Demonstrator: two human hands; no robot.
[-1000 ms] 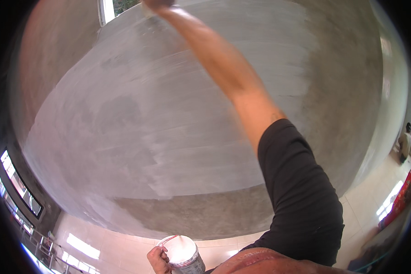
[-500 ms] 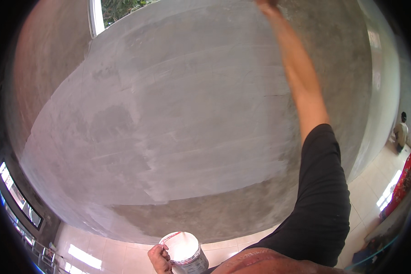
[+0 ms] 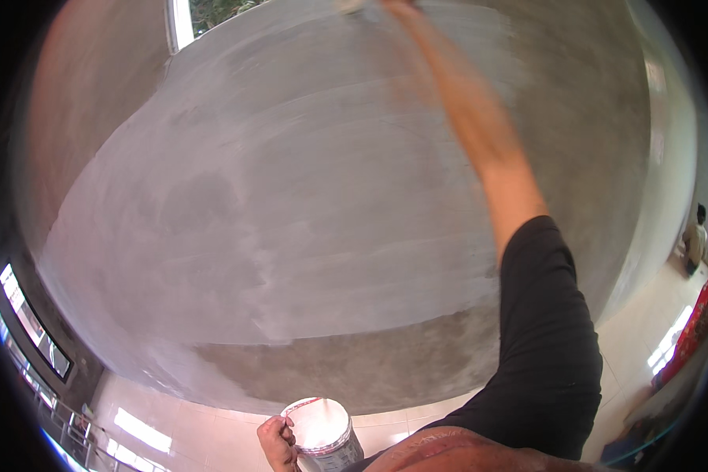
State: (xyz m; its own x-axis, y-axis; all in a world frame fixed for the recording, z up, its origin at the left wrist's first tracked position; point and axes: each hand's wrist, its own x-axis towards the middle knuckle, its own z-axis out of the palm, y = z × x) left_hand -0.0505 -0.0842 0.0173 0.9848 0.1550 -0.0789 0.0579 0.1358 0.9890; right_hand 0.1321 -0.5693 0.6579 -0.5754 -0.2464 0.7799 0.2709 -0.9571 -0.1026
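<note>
My left hand (image 3: 278,442) is closed on the rim or handle of a white bucket (image 3: 342,451) at the lower middle. Pale white liquid (image 3: 316,425) shows inside, and a reddish strip crosses near the rim. My right arm reaches up across a grey plastered wall (image 3: 236,212). At the top edge, my right hand (image 3: 400,5) is mostly cut off and smeared by motion. Just left of it, against the wall, is the pale end of what looks like a brush (image 3: 351,5). A lighter whitish coat covers much of the wall.
A window (image 3: 182,23) opens at the upper left. Darker bare plaster (image 3: 354,370) runs along the wall's foot above a shiny tiled floor (image 3: 165,409). At the far right, another person (image 3: 695,242) is low by the wall, near red cloth (image 3: 692,326).
My right hand has swept left along the top of the wall, bringing the brush's pale end into view. My left hand stays on the bucket.
</note>
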